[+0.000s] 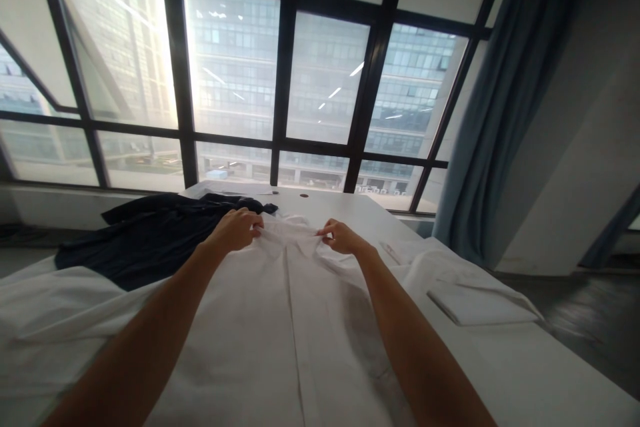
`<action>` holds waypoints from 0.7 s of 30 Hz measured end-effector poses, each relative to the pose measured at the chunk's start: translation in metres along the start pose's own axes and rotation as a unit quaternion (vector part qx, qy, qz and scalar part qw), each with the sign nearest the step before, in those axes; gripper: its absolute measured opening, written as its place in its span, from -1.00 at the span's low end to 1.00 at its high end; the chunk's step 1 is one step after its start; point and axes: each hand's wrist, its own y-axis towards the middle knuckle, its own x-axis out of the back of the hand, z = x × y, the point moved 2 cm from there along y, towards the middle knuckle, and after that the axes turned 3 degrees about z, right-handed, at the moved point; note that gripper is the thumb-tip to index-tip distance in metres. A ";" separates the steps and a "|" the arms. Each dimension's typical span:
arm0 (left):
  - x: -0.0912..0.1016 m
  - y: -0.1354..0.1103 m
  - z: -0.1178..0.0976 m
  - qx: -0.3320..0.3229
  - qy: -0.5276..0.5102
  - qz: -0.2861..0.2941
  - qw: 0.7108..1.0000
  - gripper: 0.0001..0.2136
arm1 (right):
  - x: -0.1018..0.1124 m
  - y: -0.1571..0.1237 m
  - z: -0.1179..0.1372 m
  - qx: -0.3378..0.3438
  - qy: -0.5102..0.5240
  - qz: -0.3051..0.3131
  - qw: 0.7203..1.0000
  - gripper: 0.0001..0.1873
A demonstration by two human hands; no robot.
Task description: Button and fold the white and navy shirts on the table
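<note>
A white shirt (250, 320) lies spread over the table, its front placket running down the middle toward me and its collar at the far end. My left hand (239, 228) pinches the collar area on the left side. On the right side of the collar, my right hand (341, 236) grips the fabric between thumb and fingers. Both arms reach forward over the shirt. One sleeve stretches out to the left under my left forearm.
A dark navy garment (145, 233) lies crumpled at the back left. To the right are more white fabric (440, 257) and a flat white folded piece (487, 307) on the white table (530, 367). Windows stand behind the table, with a blue curtain (500, 113) at right.
</note>
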 end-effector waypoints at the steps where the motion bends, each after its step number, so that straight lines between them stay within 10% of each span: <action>1: 0.000 0.000 0.001 -0.001 -0.003 0.009 1.000 -0.86 | 0.001 -0.001 0.001 -0.005 -0.029 -0.021 0.999 -0.77; 9: -0.005 -0.001 -0.005 -0.004 -0.007 0.045 0.999 -0.83 | 0.009 0.001 0.016 0.010 -0.105 -0.064 0.992 -0.89; 21: -0.048 0.001 0.017 -0.008 -0.123 0.126 0.984 -0.82 | 0.004 0.000 0.020 0.012 -0.054 0.040 0.998 -0.87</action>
